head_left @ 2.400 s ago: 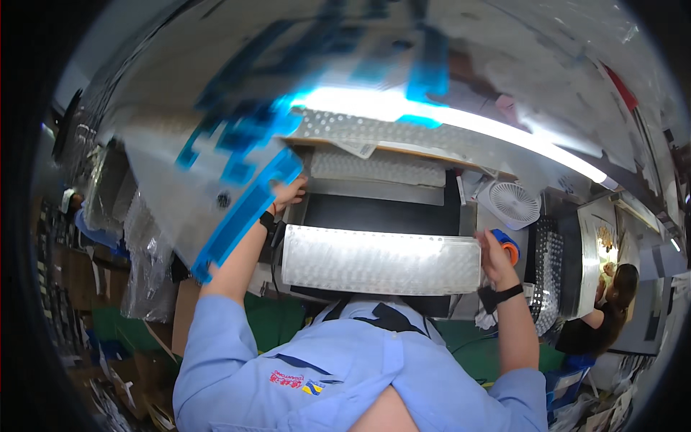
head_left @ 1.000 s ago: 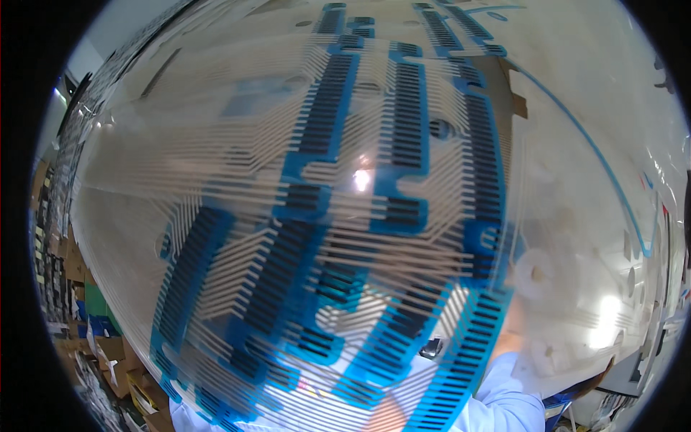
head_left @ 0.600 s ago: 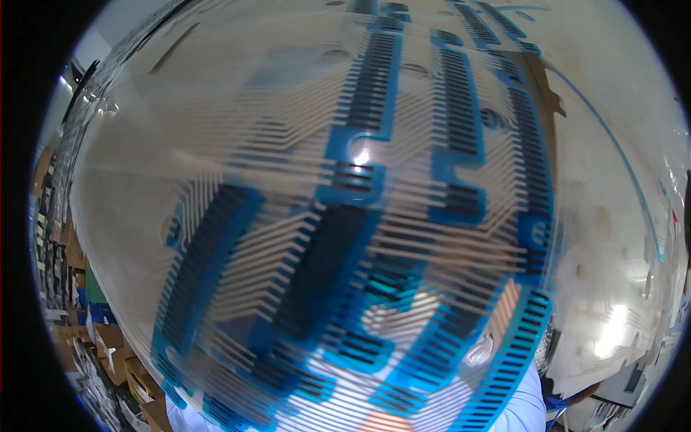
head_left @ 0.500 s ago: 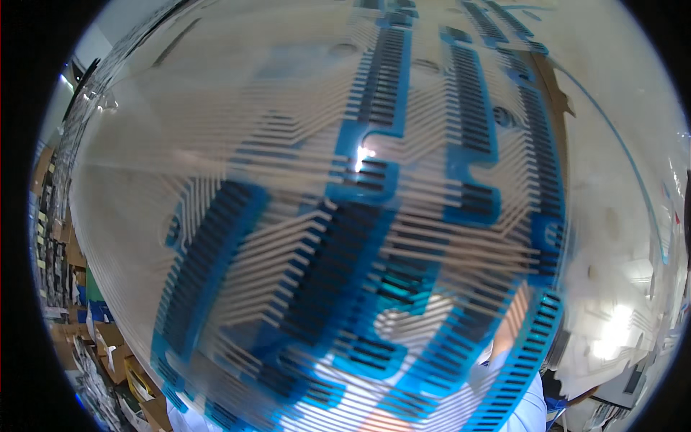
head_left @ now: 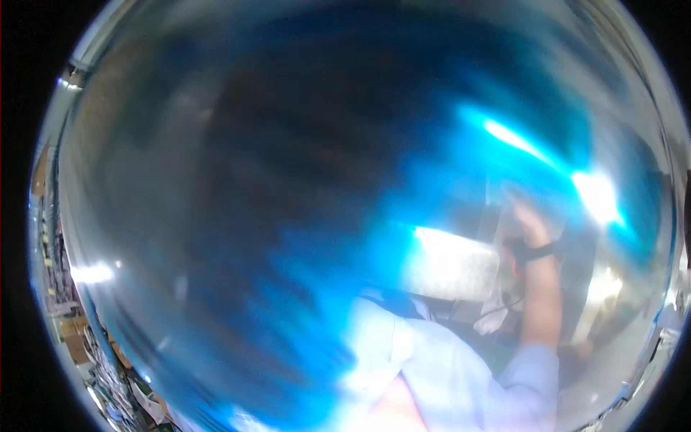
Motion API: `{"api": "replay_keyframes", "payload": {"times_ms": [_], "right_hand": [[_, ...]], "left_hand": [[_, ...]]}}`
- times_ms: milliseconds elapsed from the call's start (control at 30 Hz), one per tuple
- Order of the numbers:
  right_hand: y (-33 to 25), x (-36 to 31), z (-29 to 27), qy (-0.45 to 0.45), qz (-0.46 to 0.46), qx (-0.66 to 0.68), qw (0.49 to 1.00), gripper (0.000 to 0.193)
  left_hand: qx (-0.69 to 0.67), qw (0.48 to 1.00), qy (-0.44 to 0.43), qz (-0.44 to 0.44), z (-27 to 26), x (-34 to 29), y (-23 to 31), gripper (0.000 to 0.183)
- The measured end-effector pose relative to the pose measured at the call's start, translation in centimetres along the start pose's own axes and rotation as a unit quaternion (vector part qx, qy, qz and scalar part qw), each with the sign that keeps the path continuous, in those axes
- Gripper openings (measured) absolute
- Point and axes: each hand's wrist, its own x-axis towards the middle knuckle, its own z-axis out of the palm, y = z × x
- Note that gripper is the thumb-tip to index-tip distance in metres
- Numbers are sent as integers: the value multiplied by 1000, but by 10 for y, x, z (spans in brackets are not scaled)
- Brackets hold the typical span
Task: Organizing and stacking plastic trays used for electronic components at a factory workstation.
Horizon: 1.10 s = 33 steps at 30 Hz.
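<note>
The sheet (head_left: 288, 216), a clear film with blue printed tracks, now lies so close to the lens that its pattern, sharp half a second ago, has smeared into a dark blue blur across the upper left and centre of the frame. A second ago it also filled the view, but its stripes and comb-shaped pads were readable; earlier still it was held out at arm's length at the left. The smear suggests that the sheet is swinging fast past the head.

The right hand (head_left: 529, 219), at centre right, is raised with a dark wristband below it; it is seen through the film, and whether its fingers are spread, closed or pinching the sheet's edge cannot be told. The left hand is hidden behind the sheet.

Through the lower right of the film show a pale perforated panel (head_left: 450, 263), the light-blue shirt (head_left: 446, 367) and the right forearm rising from the lower edge. Bright lamp glare (head_left: 594, 194) streaks the upper right. Shelving (head_left: 54, 237) edges the far left rim. The sheet itself blocks nearly all sight of the tabletop, which cannot be made out.
</note>
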Motion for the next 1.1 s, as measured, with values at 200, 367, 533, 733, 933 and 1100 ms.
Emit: {"api": "replay_keyframes", "payload": {"times_ms": [200,367,533,733,933,1100], "right_hand": [[-16,-82,-21,48,-31,38,998,40],[-19,-135,-1,88,-79,58,991,43],[31,-147,32,133,-66,-80,986,69],[67,-133,44,132,-55,-38,989,46],[43,-133,59,173,-71,9,982,18],[56,-131,39,98,-35,10,995,19]], "left_hand": [[-702,684,79,-182,-50,-51,46,31],[-702,648,183,-233,-64,-127,53,24],[-726,616,208,-224,-57,-180,35,25],[-729,601,231,-231,-52,-213,36,28],[-724,592,263,-237,-46,-230,36,32],[-721,588,279,-237,-39,-240,36,35]]}}
